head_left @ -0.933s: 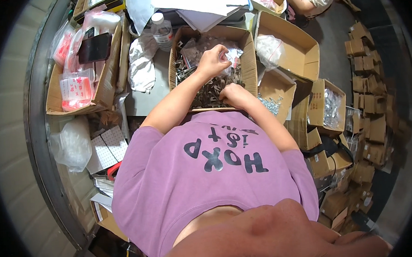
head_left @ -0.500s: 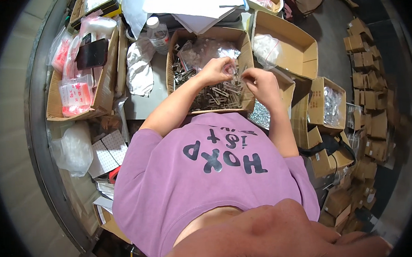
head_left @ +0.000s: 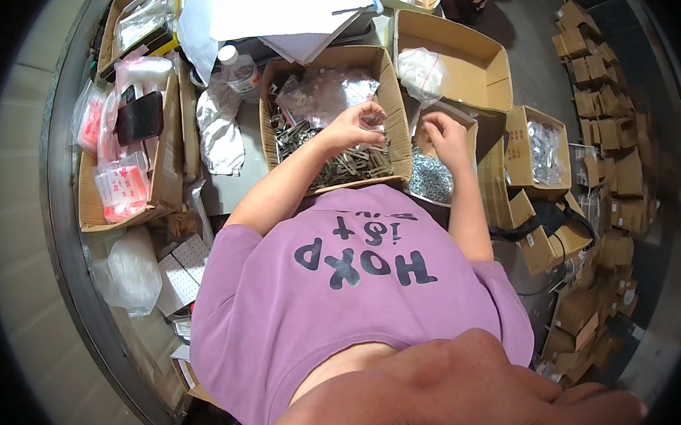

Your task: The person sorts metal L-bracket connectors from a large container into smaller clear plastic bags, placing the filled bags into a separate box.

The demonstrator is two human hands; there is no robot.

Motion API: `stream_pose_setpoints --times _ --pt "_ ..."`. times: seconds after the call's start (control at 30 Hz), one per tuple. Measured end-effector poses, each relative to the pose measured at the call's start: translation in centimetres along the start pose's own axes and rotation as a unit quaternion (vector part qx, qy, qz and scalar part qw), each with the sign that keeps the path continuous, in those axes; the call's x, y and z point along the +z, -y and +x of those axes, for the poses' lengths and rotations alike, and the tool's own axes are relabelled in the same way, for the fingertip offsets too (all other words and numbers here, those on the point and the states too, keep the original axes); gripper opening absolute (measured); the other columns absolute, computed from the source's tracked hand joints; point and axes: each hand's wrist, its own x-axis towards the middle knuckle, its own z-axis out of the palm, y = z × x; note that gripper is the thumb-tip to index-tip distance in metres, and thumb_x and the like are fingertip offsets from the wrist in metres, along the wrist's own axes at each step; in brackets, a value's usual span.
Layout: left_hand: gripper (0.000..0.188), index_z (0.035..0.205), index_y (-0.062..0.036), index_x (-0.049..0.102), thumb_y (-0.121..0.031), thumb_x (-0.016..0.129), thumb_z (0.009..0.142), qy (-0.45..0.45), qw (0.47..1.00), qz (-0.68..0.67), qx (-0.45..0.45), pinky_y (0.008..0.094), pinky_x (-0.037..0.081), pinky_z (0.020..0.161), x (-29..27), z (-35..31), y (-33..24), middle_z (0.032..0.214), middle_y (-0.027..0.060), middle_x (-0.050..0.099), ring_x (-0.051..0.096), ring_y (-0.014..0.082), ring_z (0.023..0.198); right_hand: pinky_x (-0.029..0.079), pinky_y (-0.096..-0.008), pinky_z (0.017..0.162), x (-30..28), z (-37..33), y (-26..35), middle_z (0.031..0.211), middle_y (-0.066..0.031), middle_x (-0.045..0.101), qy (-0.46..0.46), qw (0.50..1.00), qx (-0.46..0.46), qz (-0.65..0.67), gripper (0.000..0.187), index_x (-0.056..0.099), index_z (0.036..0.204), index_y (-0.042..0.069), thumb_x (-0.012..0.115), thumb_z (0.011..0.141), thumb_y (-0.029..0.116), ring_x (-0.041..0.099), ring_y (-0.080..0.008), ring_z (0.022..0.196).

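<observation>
My left hand (head_left: pixel 349 129) is curled over a cardboard box (head_left: pixel 398 109), its fingers closed around a small clear plastic bag (head_left: pixel 373 124). Beneath it in the box lie many flat, slotted metal pieces (head_left: pixel 357 164), with clear plastic bags (head_left: pixel 319 98) heaped at the far side. My right hand (head_left: pixel 446 136) is just right of that box, thumb and fingers drawn together; whatever is between them is too small to make out. Under and beside it, a smaller box holds a pile of small shiny metal parts (head_left: pixel 429 177).
At the left, a carton (head_left: pixel 170 156) holds red-and-white packets and a dark phone (head_left: pixel 140 119). A plastic bottle (head_left: pixel 239 71) and white cloth (head_left: pixel 219 130) stand beside the main box. Papers (head_left: pixel 283 8) lie beyond. An open carton (head_left: pixel 487 66) and stacked small boxes (head_left: pixel 617 129) are at the right.
My right hand has moved away from the left hand, to over the small shiny parts. The left hand still holds the bag over the box. The whole view has shifted slightly.
</observation>
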Motion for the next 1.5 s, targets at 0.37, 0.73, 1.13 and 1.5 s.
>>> stream_pose_setpoints --times 0.37,0.73,1.13,1.5 --pt "0.041 0.102 -0.0065 0.052 -0.003 0.073 0.066 -0.006 1.0 0.005 -0.001 0.0226 0.044 0.071 0.3 -0.2 -0.3 0.085 -0.0008 0.052 0.051 0.0083 0.079 0.047 -0.0386 0.079 2.4 -2.0 -8.4 0.092 -0.0159 0.061 0.144 0.961 -0.043 -0.233 0.04 0.057 0.099 0.004 0.074 0.064 0.011 0.058 -0.0337 0.089" --pt "0.039 0.101 -0.0068 0.052 -0.006 0.073 0.067 0.004 1.0 0.025 -0.017 0.0239 0.044 0.075 0.1 -0.1 0.1 0.091 -0.0007 0.051 0.05 0.0089 0.083 0.047 -0.0216 0.06 -0.8 -1.1 -11.8 0.083 -0.0026 0.057 0.143 0.896 0.18 0.381 0.01 0.056 0.091 0.003 0.053 0.081 0.0 0.057 -0.01 0.07" --pt "0.04 0.102 -0.0054 0.052 -0.003 0.073 0.068 0.019 0.997 0.07 -0.033 0.0234 0.043 0.076 0.5 0.0 0.6 0.096 -0.0004 0.05 0.05 0.0083 0.083 0.05 -0.0351 0.087 -1.3 -1.5 -7.8 0.113 -0.0217 0.056 0.173 0.731 0.127 0.647 0.032 0.05 0.115 -0.007 0.044 0.089 0.009 0.057 -0.0303 0.104" --pt "0.045 0.109 -0.0028 0.049 -0.002 0.072 0.07 0.032 0.999 0.034 -0.002 0.0243 0.045 0.079 1.2 -0.1 1.7 0.104 0.0027 0.051 0.053 0.0095 0.09 0.039 -0.0276 0.092 2.0 -0.2 4.0 0.106 -0.0086 0.061 0.204 0.912 -0.111 0.338 0.031 0.059 0.107 -0.003 0.047 0.091 0.02 0.054 -0.0153 0.102"
